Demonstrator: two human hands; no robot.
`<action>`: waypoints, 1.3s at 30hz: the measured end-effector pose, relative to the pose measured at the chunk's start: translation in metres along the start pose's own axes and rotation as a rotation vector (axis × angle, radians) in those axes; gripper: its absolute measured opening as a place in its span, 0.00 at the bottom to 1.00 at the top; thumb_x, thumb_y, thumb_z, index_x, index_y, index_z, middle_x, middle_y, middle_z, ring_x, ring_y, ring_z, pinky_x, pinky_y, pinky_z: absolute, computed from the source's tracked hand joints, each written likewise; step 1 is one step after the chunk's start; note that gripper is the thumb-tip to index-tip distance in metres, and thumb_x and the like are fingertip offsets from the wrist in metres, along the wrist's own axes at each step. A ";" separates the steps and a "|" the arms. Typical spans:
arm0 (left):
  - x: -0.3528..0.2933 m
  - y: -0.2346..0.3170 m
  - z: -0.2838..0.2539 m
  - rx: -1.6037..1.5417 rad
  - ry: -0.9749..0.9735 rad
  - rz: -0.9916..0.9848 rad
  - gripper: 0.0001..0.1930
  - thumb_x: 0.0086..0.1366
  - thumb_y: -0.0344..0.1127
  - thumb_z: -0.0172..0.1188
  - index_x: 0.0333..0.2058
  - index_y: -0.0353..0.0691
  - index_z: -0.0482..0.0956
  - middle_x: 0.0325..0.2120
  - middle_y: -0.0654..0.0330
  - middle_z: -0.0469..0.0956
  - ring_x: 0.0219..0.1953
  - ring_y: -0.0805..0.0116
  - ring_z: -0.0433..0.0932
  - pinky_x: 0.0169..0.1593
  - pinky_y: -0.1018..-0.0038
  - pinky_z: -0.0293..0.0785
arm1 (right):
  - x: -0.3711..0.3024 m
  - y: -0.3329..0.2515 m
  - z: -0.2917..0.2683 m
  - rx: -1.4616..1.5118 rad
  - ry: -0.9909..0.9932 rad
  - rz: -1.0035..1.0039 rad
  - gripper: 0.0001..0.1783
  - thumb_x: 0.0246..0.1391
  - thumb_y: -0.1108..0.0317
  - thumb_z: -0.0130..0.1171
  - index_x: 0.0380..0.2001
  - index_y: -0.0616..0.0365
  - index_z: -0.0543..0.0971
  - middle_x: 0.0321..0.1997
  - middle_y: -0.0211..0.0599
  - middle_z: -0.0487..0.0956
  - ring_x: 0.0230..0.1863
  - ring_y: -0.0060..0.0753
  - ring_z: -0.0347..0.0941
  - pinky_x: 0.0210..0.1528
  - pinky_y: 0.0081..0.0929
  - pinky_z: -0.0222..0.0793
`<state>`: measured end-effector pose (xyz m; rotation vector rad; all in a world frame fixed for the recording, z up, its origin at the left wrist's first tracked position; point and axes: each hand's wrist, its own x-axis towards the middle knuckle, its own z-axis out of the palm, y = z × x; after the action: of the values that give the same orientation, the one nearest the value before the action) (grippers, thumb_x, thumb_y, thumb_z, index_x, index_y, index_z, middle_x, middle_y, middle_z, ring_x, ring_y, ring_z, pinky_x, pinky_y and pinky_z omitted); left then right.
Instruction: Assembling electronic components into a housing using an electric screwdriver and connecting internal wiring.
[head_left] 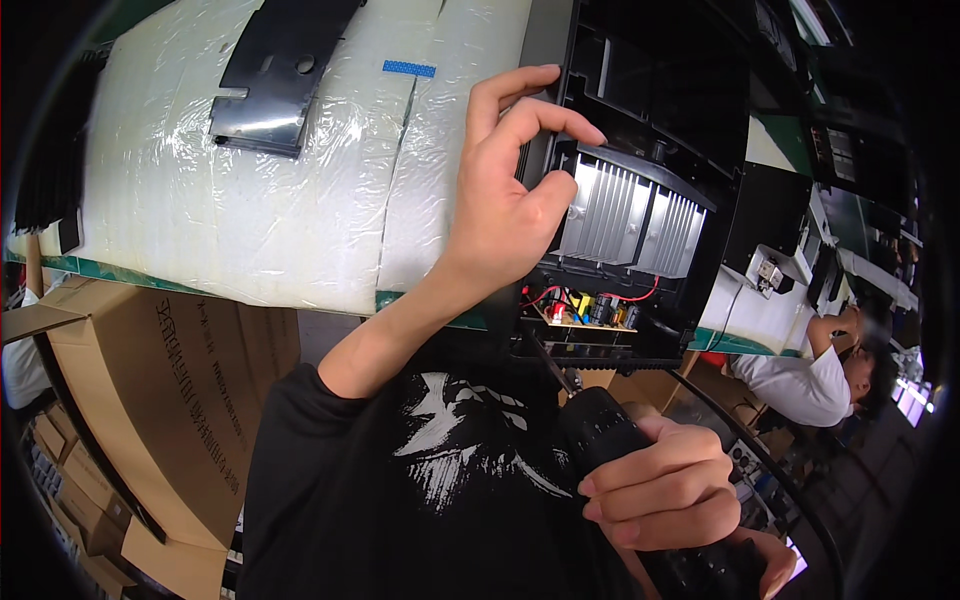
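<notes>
My left hand (pixel 515 190) reaches over a black metal housing (pixel 712 300) with its fingers curled. Thumb and index fingertip meet the near end of a black strip (pixel 650 168) along a silver finned heat sink (pixel 640 222). Another fingertip rests at the housing's rim. Lower right, my right hand (pixel 670 485) is wrapped round a black power screwdriver (pixel 600 430), whose bit points up and left toward the housing's front edge. The bit's tip is hard to make out against the dark edge. Below the heat sink lies a circuit board (pixel 590 312) with red wires.
A bent black metal plate (pixel 275 75) and a blue strip (pixel 409 69) lie on the plastic-wrapped bench top (pixel 320 215). Open cardboard boxes (pixel 180 400) stand below left. At right are a black bracket (pixel 768 205) and another person in a white shirt (pixel 800 385).
</notes>
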<state>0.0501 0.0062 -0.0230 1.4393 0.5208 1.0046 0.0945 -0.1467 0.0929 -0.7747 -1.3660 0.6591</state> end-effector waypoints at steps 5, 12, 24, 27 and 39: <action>-0.001 0.003 0.005 -0.048 0.066 -0.039 0.15 0.43 0.18 0.47 0.28 0.38 0.77 0.52 0.51 0.61 0.55 0.54 0.65 0.59 0.66 0.59 | 0.001 -0.006 -0.001 -0.060 -0.054 0.126 0.23 0.60 0.47 0.26 0.36 0.54 0.65 0.19 0.47 0.75 0.16 0.44 0.73 0.14 0.25 0.66; -0.004 0.010 0.005 -0.038 0.096 -0.049 0.14 0.43 0.17 0.46 0.27 0.38 0.76 0.52 0.52 0.65 0.57 0.55 0.63 0.60 0.66 0.57 | 0.014 -0.004 0.005 -0.113 -0.196 0.283 0.22 0.58 0.52 0.40 0.54 0.42 0.56 0.22 0.43 0.74 0.15 0.44 0.73 0.15 0.28 0.65; -0.003 0.010 0.002 -0.094 0.124 -0.015 0.15 0.41 0.15 0.46 0.27 0.37 0.76 0.51 0.52 0.65 0.56 0.54 0.64 0.59 0.66 0.58 | 0.037 0.012 -0.009 0.223 -0.305 0.341 0.37 0.47 0.44 0.38 0.35 0.76 0.72 0.28 0.59 0.75 0.27 0.56 0.73 0.29 0.42 0.73; -0.002 0.008 0.003 -0.110 0.099 -0.013 0.16 0.42 0.16 0.47 0.30 0.37 0.77 0.54 0.50 0.65 0.59 0.54 0.62 0.62 0.66 0.55 | 0.042 0.009 -0.006 0.197 -0.239 0.294 0.32 0.51 0.47 0.38 0.38 0.72 0.72 0.30 0.58 0.75 0.29 0.56 0.73 0.30 0.42 0.73; 0.003 0.025 -0.034 0.019 -0.241 -0.113 0.25 0.40 0.15 0.44 0.39 0.37 0.77 0.63 0.44 0.55 0.66 0.54 0.51 0.65 0.70 0.49 | 0.005 -0.093 -0.059 -0.213 0.564 -0.650 0.30 0.50 0.47 0.60 0.41 0.61 0.63 0.20 0.26 0.66 0.11 0.21 0.62 0.11 0.13 0.61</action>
<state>0.0181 0.0238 -0.0023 1.5058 0.4308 0.7268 0.1509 -0.2040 0.1683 -0.5683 -1.0728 -0.2124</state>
